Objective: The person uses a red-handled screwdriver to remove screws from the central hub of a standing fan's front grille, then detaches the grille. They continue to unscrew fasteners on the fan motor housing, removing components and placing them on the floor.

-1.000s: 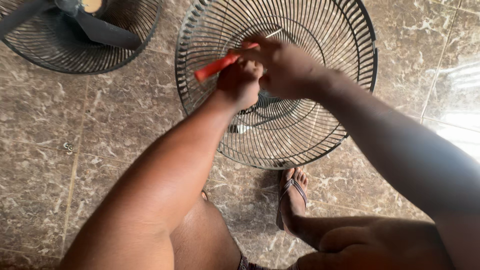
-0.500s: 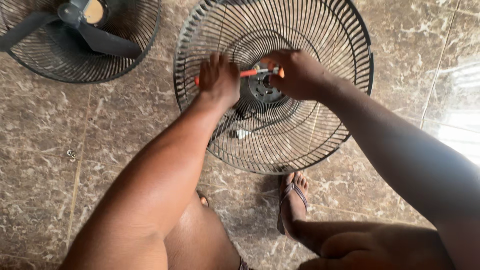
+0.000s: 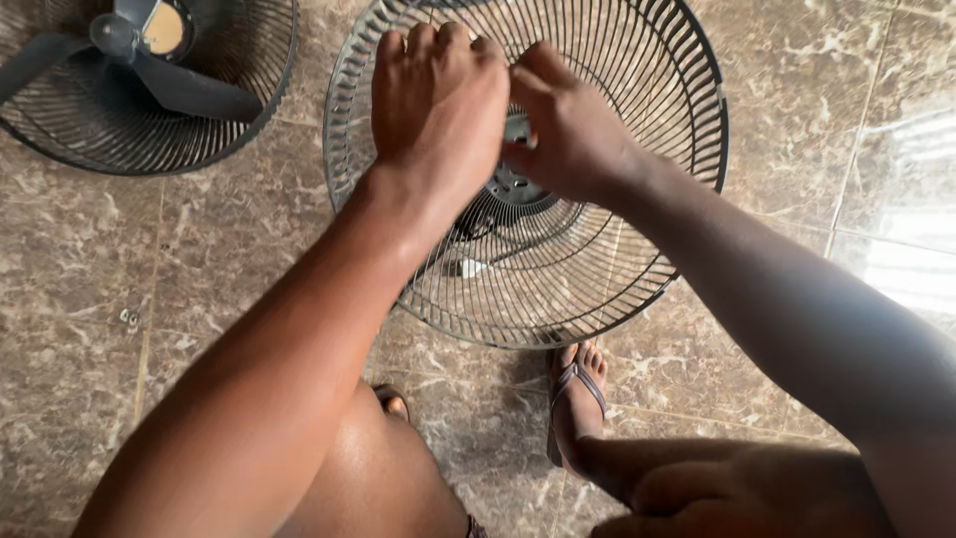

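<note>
On the brown marbled floor tiles (image 3: 856, 90), far centre, a round black wire fan guard (image 3: 657, 249) is lying flat, dish side up, its ribs running out from the centre hub (image 3: 513, 184); being round, it is showing no long axis. Far left, a second guard holding a dark fan blade (image 3: 179, 85) is lying well apart from it. Two small screws (image 3: 127, 318) are sitting on the tile at left. A sandalled foot (image 3: 578, 399) is resting just beside the guard's near rim.

Both forearms are reaching away from the camera over the guard and covering much of its middle. The left hand (image 3: 438, 105) is hanging palm down above the hub, fingers curled together; whether it is holding anything cannot be told. The right hand (image 3: 573, 130) is coming in from the right, fingers pinched together at the hub; what they are closing on is hidden between the hands.
</note>
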